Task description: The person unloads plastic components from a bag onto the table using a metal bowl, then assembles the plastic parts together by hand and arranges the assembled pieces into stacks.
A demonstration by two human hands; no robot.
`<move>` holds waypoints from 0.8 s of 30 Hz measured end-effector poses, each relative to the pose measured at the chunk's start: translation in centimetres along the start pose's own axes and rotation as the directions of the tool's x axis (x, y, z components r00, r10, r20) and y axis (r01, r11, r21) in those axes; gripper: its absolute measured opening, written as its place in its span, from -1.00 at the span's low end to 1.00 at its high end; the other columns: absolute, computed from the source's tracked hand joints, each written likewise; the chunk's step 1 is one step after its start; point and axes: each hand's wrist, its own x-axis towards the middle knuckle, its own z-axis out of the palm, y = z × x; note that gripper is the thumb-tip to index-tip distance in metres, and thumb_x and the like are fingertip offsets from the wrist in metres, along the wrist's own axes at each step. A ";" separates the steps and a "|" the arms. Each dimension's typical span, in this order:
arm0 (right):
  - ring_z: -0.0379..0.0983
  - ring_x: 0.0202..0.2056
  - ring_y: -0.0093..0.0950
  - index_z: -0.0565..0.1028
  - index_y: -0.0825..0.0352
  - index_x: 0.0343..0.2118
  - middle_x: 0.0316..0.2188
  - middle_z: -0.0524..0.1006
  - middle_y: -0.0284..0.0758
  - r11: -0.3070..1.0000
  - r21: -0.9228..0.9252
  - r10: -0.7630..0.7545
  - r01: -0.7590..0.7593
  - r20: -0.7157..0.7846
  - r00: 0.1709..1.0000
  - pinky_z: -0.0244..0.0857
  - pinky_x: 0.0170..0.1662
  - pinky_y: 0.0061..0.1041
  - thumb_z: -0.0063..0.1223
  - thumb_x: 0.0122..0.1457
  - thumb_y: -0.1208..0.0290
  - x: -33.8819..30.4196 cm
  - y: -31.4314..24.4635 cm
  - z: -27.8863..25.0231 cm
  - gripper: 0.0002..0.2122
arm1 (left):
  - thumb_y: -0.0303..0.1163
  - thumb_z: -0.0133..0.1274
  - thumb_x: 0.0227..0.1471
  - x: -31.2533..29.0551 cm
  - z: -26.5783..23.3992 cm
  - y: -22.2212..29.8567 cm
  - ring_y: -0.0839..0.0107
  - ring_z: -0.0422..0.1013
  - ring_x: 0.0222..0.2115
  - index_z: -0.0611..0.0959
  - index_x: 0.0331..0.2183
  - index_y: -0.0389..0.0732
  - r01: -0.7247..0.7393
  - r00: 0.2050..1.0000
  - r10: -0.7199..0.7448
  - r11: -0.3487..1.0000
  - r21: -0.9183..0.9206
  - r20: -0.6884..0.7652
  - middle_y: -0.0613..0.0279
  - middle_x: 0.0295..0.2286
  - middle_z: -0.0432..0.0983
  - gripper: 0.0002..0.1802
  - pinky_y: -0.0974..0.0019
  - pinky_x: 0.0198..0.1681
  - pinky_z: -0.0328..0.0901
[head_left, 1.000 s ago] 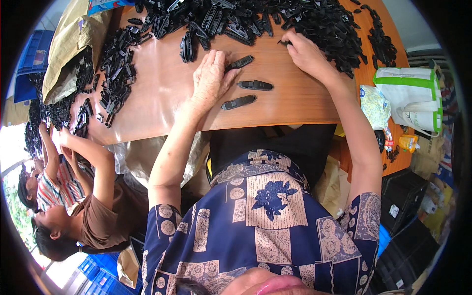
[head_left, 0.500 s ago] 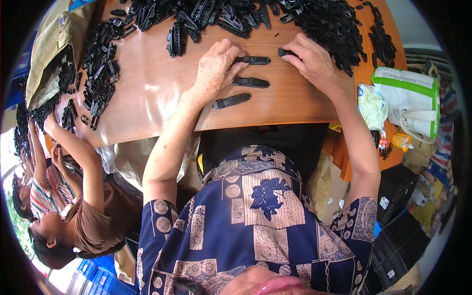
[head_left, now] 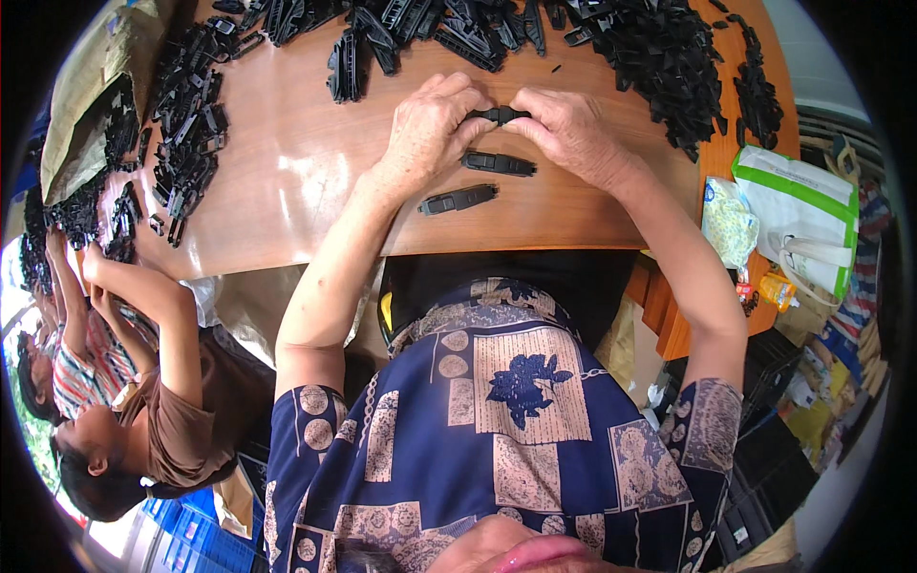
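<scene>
Between my hands is a long black plastic part [head_left: 499,115], lying crosswise just above or on the table. My left hand [head_left: 435,119] pinches its left end between thumb and fingers. At its right end my right hand [head_left: 564,129] is closed, thumb and fingertips pressed together; whether a separate small piece is in them is hidden. Nearer me, two similar black plastic parts lie on the wood: one straight [head_left: 498,164], just below my hands, and one slightly tilted [head_left: 458,200] closer to the table edge.
Heaps of black plastic parts [head_left: 650,72] cover the far side of the brown table [head_left: 306,205], with another heap [head_left: 191,134] at left. A paper sack [head_left: 100,81] stands far left, near co-workers' arms [head_left: 148,286]. At right are a white-green bag [head_left: 802,215] and a patterned packet [head_left: 729,224].
My right hand has moved left and met the right end of the black plastic part held by my left hand. The view has shifted slightly.
</scene>
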 end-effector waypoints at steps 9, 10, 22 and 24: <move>0.51 -0.31 -0.10 0.53 0.36 -0.27 -0.39 0.57 -0.10 0.973 0.202 0.109 -0.115 0.042 0.993 0.35 -0.27 -0.23 0.13 0.20 0.30 -1.8 -1.0 1.3 -0.79 | -0.07 0.20 0.02 -1.2 -0.9 2.7 0.05 0.43 -0.13 0.62 -0.15 -0.18 -0.015 0.997 -0.006 0.958 0.286 0.072 0.11 -0.19 0.50 -0.56 0.05 -0.09 0.34; 0.51 -0.30 -0.09 0.54 0.38 -0.25 -0.37 0.57 -0.07 0.947 0.307 0.105 -0.097 -0.010 0.994 0.35 -0.25 -0.24 0.11 0.22 0.31 -2.5 -0.9 1.6 -0.79 | -0.01 0.17 0.03 -1.7 -0.5 5.3 0.08 0.41 -0.08 0.58 -0.06 -0.14 0.029 0.994 -0.060 0.946 0.322 0.087 0.12 -0.14 0.48 -0.48 0.02 -0.05 0.29; 0.53 -0.20 -0.25 0.52 0.34 -0.15 -0.25 0.53 -0.22 0.962 -0.092 0.222 -0.259 -0.295 0.929 0.39 -0.17 -0.32 0.03 0.27 0.43 -8.1 3.8 -4.7 -0.84 | -0.21 0.18 0.03 -11.2 -6.9 0.9 0.23 0.35 -0.01 0.60 -0.06 -0.01 0.180 0.984 -0.130 0.733 0.656 -0.124 0.27 -0.09 0.49 -0.61 0.06 0.08 0.16; 0.52 -0.20 -0.20 0.47 0.28 -0.03 -0.20 0.49 -0.21 0.895 -0.340 0.112 -0.290 -0.459 0.882 0.40 -0.18 -0.27 0.05 0.27 0.37 -8.7 5.3 -5.7 -0.75 | -0.31 0.14 0.03 -11.0 -8.3 -0.3 0.20 0.34 0.01 0.57 0.01 -0.02 0.249 0.962 -0.100 0.699 0.670 -0.254 0.18 -0.04 0.45 -0.56 0.06 0.11 0.14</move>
